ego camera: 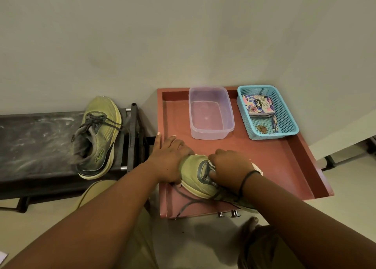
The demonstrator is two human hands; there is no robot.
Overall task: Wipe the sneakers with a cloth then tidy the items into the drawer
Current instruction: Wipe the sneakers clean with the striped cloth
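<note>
Head view: both hands work a sneaker point(196, 176) on a red table point(274, 158), centre frame.
Left hand point(169, 159) cups the toe; right hand point(230, 168) presses a cloth point(257, 168), fingers curled. Second sneaker point(97, 136) lies on a bench point(34, 138), left.

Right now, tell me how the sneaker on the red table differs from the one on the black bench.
The sneaker on the table is held by the left hand, with the right hand at its laces; the sneaker on the bench lies untouched. The table one points away; the bench one is tipped sideways. Both are yellow-green with dark laces.
</note>
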